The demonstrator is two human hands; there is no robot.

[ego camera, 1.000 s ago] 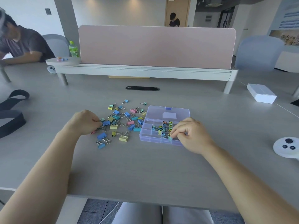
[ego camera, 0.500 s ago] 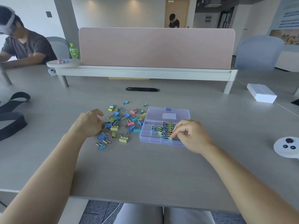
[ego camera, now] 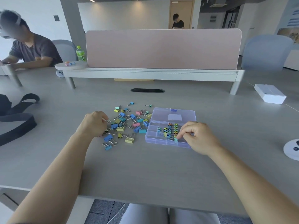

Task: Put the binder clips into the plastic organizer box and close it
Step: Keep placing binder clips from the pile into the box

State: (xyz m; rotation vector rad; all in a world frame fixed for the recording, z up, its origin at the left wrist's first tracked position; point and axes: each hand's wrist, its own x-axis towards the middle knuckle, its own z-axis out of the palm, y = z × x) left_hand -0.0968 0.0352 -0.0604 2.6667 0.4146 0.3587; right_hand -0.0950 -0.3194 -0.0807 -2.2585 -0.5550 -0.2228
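Observation:
A clear purple organizer box lies open on the table, its lid flat behind it. Rows of small coloured binder clips fill its middle compartments. My right hand is over the box's right side and pinches a teal clip at the front row. A loose pile of several blue, yellow, pink and teal clips lies left of the box. My left hand is curled at the pile's left edge, fingers pinching a clip's wire handle.
A pink divider on a white shelf crosses the table behind. A white box lies far right, a round white device at the right edge, black straps at left. A seated person is far left.
My left hand shifted slightly forward along the pile's left edge and its fingers closed on a clip handle. My right hand stayed at the box's front row with the teal clip.

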